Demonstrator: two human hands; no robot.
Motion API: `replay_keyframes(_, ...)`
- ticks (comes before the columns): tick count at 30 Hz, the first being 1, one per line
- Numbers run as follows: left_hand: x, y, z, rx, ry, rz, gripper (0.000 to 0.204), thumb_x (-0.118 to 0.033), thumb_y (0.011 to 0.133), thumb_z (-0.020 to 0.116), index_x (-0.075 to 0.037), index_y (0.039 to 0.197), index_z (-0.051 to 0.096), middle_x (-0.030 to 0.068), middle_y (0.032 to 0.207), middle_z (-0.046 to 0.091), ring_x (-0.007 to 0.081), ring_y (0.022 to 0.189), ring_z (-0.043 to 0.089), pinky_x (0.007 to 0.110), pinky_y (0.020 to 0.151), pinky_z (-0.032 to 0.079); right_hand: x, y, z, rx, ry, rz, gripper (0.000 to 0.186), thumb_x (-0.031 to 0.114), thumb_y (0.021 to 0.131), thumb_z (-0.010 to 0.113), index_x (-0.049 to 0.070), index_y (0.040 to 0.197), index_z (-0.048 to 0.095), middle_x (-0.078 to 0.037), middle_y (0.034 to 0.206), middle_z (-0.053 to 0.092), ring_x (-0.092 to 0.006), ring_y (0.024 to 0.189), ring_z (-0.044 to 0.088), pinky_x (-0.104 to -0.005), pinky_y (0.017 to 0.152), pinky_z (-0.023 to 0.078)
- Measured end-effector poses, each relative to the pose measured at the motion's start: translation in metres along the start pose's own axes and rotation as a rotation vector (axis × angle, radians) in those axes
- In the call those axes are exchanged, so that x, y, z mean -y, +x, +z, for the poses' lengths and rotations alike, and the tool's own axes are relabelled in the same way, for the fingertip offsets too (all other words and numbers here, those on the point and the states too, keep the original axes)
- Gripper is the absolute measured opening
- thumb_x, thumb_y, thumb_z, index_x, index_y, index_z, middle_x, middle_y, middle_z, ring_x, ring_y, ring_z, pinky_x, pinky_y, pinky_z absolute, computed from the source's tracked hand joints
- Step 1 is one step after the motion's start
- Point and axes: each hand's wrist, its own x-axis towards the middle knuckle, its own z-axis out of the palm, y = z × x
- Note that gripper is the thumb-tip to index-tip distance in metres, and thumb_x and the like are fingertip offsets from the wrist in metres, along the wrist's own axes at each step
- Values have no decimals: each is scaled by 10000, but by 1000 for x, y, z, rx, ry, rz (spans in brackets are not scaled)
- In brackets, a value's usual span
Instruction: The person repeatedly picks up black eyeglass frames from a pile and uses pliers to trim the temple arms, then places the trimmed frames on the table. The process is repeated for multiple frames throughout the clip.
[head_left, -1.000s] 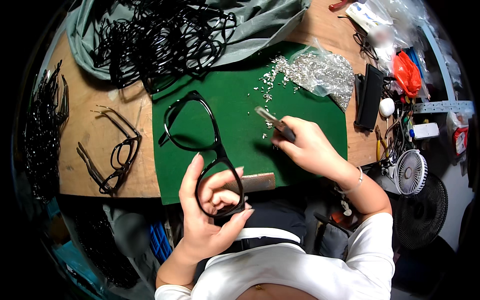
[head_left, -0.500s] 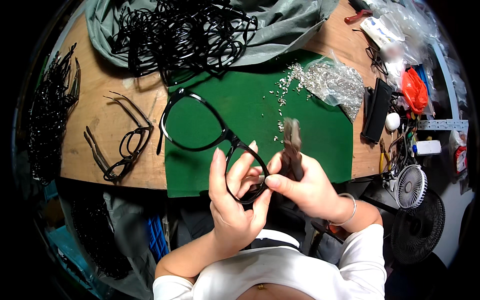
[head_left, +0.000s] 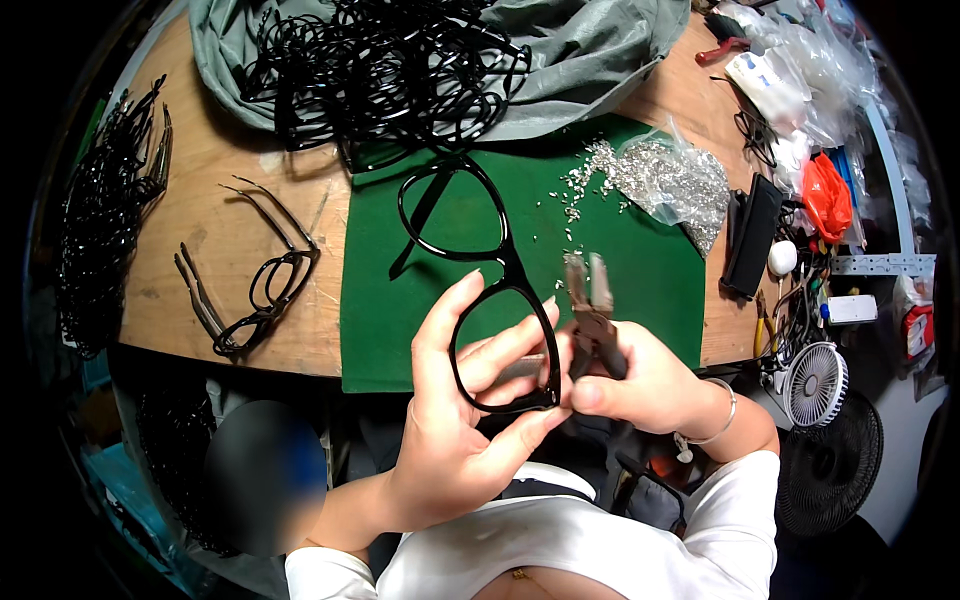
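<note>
My left hand (head_left: 445,440) grips a black eyeglass frame (head_left: 512,266) by its lower rim, with fingers seen through the lens opening. One temple arm of the frame angles off beyond the upper rim. In my right hand (head_left: 650,385) is a pair of pliers (head_left: 594,325), its jaws apart and pointing away from me, with nothing seen between them. The fingertips of both hands meet near the frame's lower corner. Beyond the pliers, small silvery metal pieces (head_left: 572,212) lie scattered on the green mat (head_left: 400,340).
A clear bag of silvery pieces (head_left: 680,180) spills at the mat's right. Black frames (head_left: 390,70) pile on grey cloth (head_left: 600,70) at the far side. Glasses (head_left: 270,290) and a bundle of frames (head_left: 105,220) lie left. A small white fan (head_left: 815,385) stands right.
The eyeglass frame has turned clockwise, its far rim swinging right and its temple arm now showing. The pliers, blurred before, are now sharper with jaws apart.
</note>
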Motion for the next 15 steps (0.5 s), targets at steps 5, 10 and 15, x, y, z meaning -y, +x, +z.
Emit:
replay_keyframes(5,-10,-6,-10,-1,14,-59,916,60,686,646,-57,1312,-13,210,1221,425,243,1045,502,351,865,455,9,-14,-9,104,-588,4,262,234,846,532,-7,949,527,-96,831,584,-153,774,562,-284,695,439)
replay_keyframes(10,-8,-6,-7,-9,-30,-68,933,51,673,663,-44,1313,-10,206,1220,430,219,1016,514,340,864,453,20,-14,-2,267,-708,119,364,319,860,485,-37,930,509,-173,772,552,-280,704,563,-346,629,441)
replay_keyframes(15,-4,-5,-8,10,42,-65,936,41,675,672,-32,1311,-10,210,1203,449,193,939,551,296,822,464,33,-11,-1,290,-858,140,361,310,852,490,-49,889,499,-192,729,540,-337,712,559,-397,635,440)
